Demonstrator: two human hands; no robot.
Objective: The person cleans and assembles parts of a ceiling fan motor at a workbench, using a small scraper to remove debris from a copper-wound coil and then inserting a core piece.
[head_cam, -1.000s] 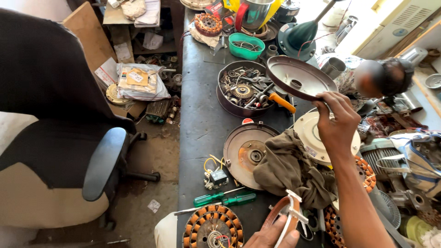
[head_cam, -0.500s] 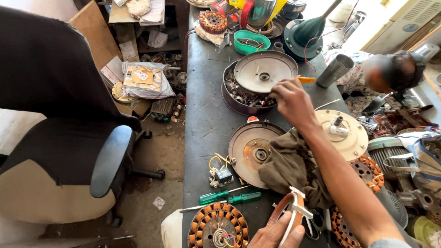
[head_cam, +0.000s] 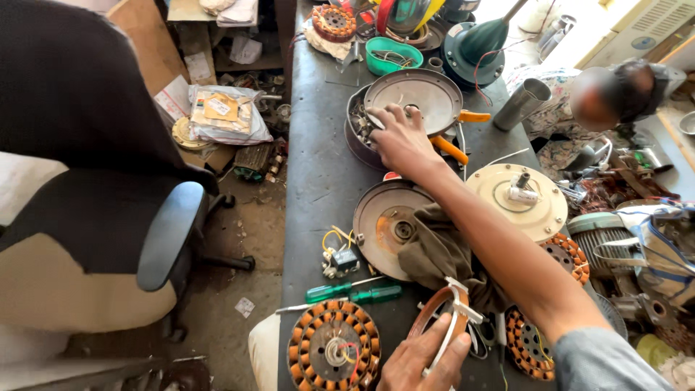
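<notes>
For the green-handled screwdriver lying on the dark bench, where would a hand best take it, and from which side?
Probably by the translucent green handle of the green-handled screwdriver, coming down from above. It lies flat and roughly crosswise on the dark workbench, with bare surface on both sides of the handle. The copper-wound stator just below leaves less room from that side.

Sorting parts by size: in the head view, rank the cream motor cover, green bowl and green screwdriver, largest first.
1. Cream motor cover
2. Green bowl, though farther from the camera, so unsure
3. Green screwdriver
</notes>
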